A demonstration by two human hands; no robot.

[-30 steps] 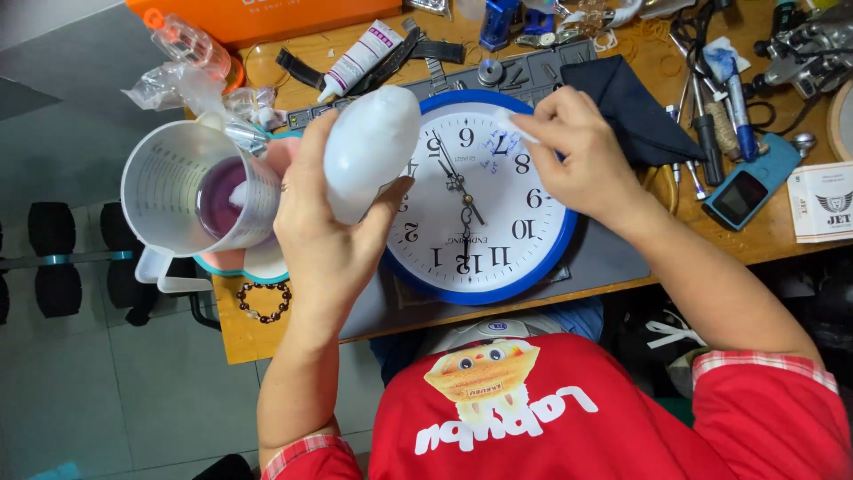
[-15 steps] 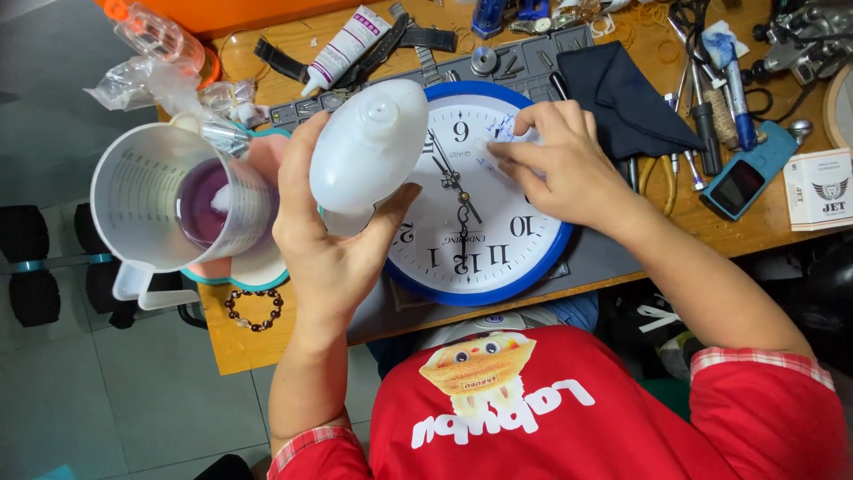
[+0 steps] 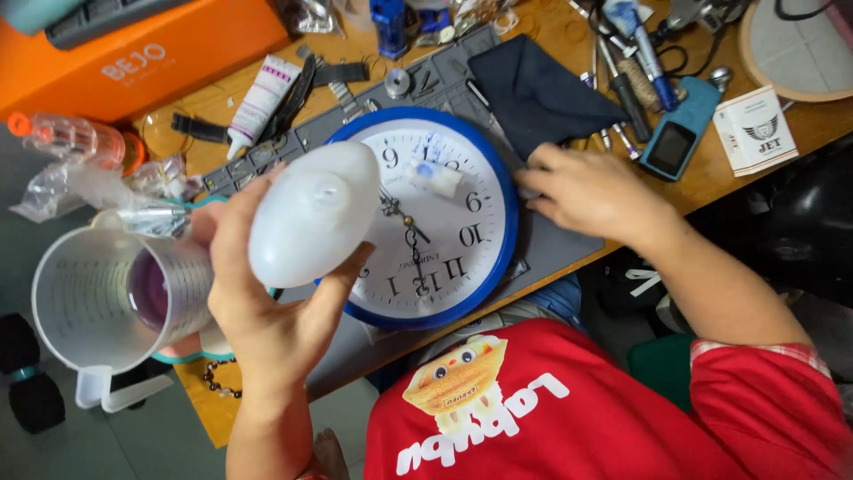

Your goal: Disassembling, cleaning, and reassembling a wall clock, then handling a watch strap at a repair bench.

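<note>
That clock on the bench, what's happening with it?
A person in a red shirt is working over a round blue-rimmed wall clock lying face up on a grey mat. The left hand holds up a soft, translucent white squeeze bulb beside a clear measuring jug. The right hand rests on the mat at the clock's edge, near a dark blue cloth. A small white piece lies on the dial.

An orange cardboard box (image 3: 151, 53) sits at the far left of the wooden workbench (image 3: 804, 133). A white tube with a striped label (image 3: 258, 100) lies near it. A clear plastic measuring jug (image 3: 89, 298) stands at the left edge. A teal handheld device with a dark screen (image 3: 677, 133) lies beside a white printed card (image 3: 755, 129).
</note>
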